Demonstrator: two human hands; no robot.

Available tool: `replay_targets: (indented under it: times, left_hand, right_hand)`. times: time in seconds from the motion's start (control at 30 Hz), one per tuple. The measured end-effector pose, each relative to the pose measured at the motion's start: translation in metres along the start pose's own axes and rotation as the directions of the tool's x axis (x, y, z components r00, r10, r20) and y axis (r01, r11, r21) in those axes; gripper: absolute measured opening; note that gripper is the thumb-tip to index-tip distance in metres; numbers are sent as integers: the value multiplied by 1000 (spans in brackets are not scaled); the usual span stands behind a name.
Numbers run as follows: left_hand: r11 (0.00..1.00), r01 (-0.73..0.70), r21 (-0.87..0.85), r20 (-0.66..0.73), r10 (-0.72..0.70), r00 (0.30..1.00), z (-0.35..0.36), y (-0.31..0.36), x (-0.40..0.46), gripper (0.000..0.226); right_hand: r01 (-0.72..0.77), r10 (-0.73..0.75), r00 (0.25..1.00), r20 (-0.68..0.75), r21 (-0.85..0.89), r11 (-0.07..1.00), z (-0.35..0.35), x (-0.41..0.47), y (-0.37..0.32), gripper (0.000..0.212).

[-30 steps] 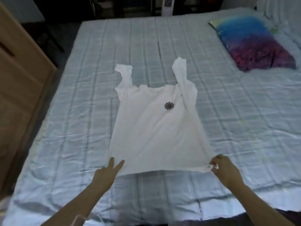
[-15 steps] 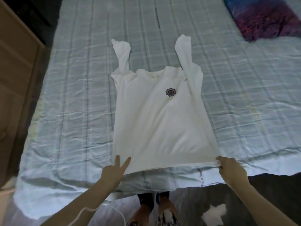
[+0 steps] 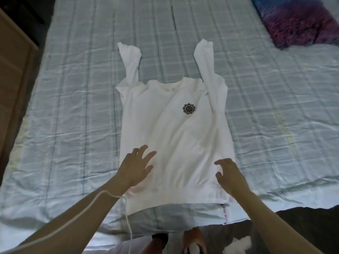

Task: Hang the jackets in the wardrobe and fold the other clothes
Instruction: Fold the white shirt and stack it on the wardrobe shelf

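While the white shirt (image 3: pixel 174 136) lies flat, front up, on the bed (image 3: pixel 73 107), sleeves pointing away | left hand (image 3: pixel 134 168) spread wide over its lower left part | right hand (image 3: pixel 232 176) loosely open over its lower right edge, holding nothing | hem nearest the person.
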State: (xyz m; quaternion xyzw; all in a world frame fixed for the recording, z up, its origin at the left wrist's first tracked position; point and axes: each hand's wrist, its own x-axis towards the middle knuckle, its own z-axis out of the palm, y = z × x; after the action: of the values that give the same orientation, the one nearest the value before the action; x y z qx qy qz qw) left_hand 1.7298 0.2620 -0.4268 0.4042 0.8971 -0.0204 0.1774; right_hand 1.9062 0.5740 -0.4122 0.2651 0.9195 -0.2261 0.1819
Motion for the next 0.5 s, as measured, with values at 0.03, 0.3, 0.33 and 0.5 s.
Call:
replay_targets:
  times: [0.03, 0.3, 0.33, 0.5]
  left_hand:
    - [999, -22, -33, -8, 21, 1000, 1, 1, 18, 51]
    - [988, 0, -154, -49, -8, 999, 35, 41, 100, 61]
    - [987, 35, -159, -56, -45, 997, 39, 47, 105, 61]
    - [971, 66, -230, -140, -100, 985, 40, 81, 171, 61]
  right_hand:
    - [34, -35, 999, -13, -25, 999, 2, 15, -5, 45]
    - [111, -86, 989, 118, -229, 967, 17, 73, 61, 65]
    - [132, -114, 989, 95, -226, 965, 14, 79, 64, 55]
    - [127, -90, 987, 130, -314, 941, -18, 147, 35, 21]
